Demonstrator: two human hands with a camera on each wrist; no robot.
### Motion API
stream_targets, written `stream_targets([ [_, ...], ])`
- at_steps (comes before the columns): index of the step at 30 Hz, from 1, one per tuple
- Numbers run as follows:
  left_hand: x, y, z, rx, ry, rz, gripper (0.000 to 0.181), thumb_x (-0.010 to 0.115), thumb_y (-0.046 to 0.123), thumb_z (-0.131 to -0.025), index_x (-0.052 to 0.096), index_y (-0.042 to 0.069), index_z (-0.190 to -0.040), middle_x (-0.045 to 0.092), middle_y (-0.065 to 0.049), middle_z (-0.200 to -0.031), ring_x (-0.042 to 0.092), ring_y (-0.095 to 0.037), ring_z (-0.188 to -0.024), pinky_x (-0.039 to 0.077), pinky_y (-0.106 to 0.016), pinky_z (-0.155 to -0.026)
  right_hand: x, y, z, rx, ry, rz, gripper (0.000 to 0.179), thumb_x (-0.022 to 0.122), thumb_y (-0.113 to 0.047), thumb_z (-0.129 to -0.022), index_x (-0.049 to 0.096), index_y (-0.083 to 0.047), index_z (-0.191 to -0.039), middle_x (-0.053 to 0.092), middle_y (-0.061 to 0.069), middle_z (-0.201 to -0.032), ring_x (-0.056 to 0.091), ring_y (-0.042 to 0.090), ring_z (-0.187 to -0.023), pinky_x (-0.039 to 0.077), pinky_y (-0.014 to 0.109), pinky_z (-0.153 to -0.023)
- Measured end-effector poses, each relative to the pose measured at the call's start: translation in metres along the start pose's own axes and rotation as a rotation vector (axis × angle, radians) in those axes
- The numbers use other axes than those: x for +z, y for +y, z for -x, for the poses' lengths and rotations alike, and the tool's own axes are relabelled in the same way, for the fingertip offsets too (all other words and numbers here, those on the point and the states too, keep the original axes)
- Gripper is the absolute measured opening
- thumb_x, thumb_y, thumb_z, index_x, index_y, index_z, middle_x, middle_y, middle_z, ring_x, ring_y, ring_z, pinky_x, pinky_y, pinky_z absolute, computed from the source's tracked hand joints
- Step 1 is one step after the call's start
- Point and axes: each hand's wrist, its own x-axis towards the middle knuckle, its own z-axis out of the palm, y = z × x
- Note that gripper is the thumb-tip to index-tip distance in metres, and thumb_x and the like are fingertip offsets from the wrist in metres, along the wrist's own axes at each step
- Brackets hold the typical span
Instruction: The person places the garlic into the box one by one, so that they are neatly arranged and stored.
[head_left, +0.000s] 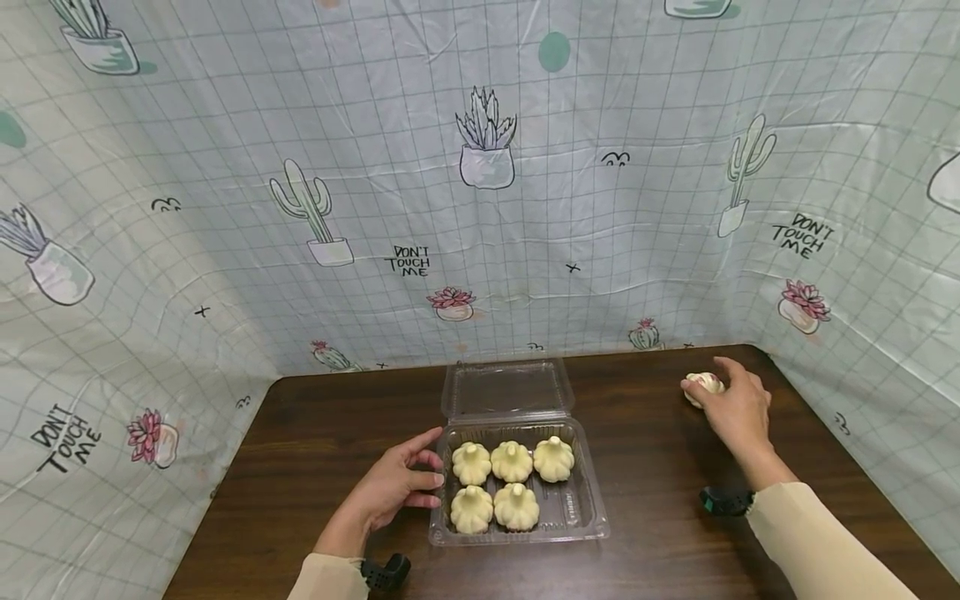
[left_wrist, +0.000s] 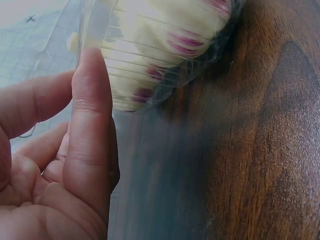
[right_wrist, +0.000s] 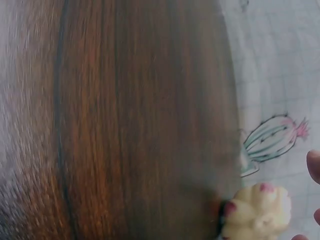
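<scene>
My left hand (head_left: pixel 397 481) is at the left side of a clear plastic clamshell box (head_left: pixel 517 540), its fingers fairly straight and touching the wall. In the left wrist view, a fingertip (left_wrist: pixel 93 65) lies against the see-through side, with purple-marked garlic behind it. Several pale garlic bulbs (head_left: pixel 553 460) stand stem up in the box, three along the back and two in front. At the far right, my right hand (head_left: pixel 738 407) is spread around another garlic bulb (head_left: pixel 705 387). A gap shows between its fingertips (right_wrist: pixel 314 166) and that bulb in the right wrist view.
The box's transparent lid (head_left: pixel 507 389) lies folded back behind it. Under everything is a dark brown wooden table (head_left: pixel 322 433). A cactus-printed, gridded cloth (head_left: pixel 480 225) hangs along the table's back and both sides.
</scene>
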Motion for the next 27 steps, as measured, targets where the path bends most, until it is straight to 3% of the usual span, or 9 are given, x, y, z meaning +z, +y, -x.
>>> stream_targets([
  [11,0.001,-0.002,0.0,-0.005,-0.009,0.004,0.08,0.067,-0.007,-0.098,0.03,0.009,-0.167,0.053,-0.012,-0.114,0.058,-0.017,-0.081,0.065,-0.03,-0.068,0.007,0.017,-0.007,0.077,-0.083,0.011,0.082,0.068,-0.041,-0.101,0.033,0.006,-0.16,0.04,0.041,-0.149,0.03,0.063,-0.135,0.032,0.07,-0.103],
  [27,0.001,-0.002,0.001,0.001,-0.012,0.003,0.081,0.067,-0.007,-0.098,0.029,0.008,-0.168,0.053,-0.011,-0.113,0.059,-0.017,-0.081,0.064,-0.029,-0.067,0.012,0.021,-0.009,0.104,-0.042,0.034,0.074,0.068,-0.037,-0.101,0.041,0.006,-0.154,0.047,0.04,-0.142,0.042,0.062,-0.126,0.037,0.069,-0.099],
])
